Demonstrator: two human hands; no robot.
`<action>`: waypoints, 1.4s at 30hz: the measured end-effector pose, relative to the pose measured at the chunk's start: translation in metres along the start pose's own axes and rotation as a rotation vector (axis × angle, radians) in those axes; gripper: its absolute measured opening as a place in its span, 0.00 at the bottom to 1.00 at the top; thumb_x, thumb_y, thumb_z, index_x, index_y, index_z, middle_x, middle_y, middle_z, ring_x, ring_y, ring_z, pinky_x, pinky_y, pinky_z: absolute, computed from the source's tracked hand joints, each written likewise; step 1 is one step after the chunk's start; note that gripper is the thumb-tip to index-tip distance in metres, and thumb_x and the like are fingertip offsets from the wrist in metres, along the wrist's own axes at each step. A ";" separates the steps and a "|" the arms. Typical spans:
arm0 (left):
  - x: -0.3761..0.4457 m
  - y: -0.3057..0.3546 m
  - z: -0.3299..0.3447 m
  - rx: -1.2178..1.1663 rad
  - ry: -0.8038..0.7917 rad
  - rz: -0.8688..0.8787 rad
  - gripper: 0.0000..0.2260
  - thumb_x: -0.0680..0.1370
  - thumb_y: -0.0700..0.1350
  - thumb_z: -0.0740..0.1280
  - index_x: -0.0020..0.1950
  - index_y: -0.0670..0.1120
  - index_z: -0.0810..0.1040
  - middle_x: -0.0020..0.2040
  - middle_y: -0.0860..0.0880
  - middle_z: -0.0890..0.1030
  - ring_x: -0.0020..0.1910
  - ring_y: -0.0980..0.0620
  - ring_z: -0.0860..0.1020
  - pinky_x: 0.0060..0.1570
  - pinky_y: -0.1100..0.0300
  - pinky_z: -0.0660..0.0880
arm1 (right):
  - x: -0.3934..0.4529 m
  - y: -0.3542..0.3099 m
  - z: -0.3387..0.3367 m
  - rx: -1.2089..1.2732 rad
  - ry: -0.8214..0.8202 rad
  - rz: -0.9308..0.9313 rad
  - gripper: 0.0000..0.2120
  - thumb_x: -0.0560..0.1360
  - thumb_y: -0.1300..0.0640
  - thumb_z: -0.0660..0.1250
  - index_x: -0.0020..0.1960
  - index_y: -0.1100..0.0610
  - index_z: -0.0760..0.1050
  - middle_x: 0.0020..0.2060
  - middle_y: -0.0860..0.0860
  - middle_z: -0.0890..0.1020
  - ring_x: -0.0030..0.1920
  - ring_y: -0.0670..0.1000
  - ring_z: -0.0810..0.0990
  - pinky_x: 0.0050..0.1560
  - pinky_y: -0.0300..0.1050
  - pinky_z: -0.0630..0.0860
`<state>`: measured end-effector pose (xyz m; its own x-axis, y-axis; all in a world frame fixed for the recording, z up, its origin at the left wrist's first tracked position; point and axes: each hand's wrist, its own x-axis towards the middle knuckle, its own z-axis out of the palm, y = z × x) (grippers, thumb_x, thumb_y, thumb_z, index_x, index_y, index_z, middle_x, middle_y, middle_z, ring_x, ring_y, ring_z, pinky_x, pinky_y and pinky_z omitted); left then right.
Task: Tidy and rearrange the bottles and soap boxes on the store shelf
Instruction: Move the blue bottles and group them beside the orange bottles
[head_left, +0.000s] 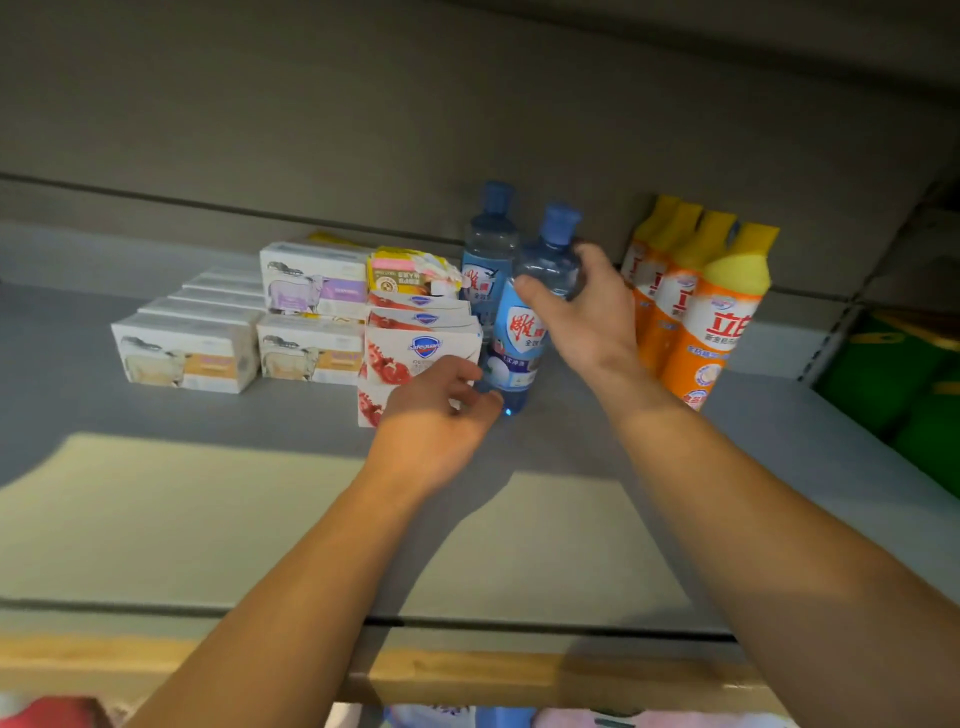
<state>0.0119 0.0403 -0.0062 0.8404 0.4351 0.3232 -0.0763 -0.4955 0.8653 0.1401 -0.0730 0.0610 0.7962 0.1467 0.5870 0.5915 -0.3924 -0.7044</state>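
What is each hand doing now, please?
Left hand: open, fingers near the white pomegranate-print cardboard soap box.
Right hand: holding the front clear blue plastic bottle.

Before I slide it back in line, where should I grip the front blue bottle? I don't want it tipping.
Grip the front blue bottle around its clear shoulder, from the right, as the right hand does now. It stands upright with soap boxes tight on its left, so that side is blocked. Probably steady its base with the left hand.

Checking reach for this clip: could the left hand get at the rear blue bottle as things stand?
Probably not directly. The rear blue bottle stands behind the front blue bottle, which the right hand grips, and the Safeguard soap boxes flank the left hand.
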 end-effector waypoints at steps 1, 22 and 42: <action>-0.002 0.001 0.003 0.032 -0.029 0.017 0.13 0.74 0.49 0.70 0.58 0.51 0.76 0.48 0.53 0.82 0.43 0.55 0.80 0.41 0.67 0.73 | -0.008 0.000 -0.008 0.015 0.009 -0.003 0.29 0.69 0.45 0.75 0.66 0.53 0.73 0.58 0.45 0.82 0.55 0.42 0.80 0.49 0.31 0.76; -0.010 0.010 0.030 -0.218 -0.333 -0.025 0.25 0.54 0.58 0.73 0.49 0.55 0.78 0.43 0.59 0.84 0.41 0.59 0.83 0.42 0.61 0.80 | -0.040 0.027 -0.016 1.183 -0.241 0.485 0.23 0.66 0.40 0.73 0.53 0.55 0.82 0.48 0.56 0.86 0.49 0.57 0.85 0.50 0.53 0.81; -0.015 0.020 0.023 -0.737 -0.292 -0.282 0.18 0.64 0.48 0.73 0.53 0.47 0.79 0.48 0.43 0.82 0.40 0.46 0.83 0.30 0.52 0.79 | -0.039 0.031 -0.022 1.196 -0.139 0.500 0.21 0.78 0.48 0.64 0.65 0.60 0.74 0.53 0.58 0.80 0.52 0.56 0.80 0.51 0.49 0.81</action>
<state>0.0104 0.0071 -0.0026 0.9778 0.2072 0.0328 -0.0883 0.2649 0.9602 0.1241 -0.1112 0.0254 0.9255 0.3414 0.1641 -0.0823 0.6041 -0.7927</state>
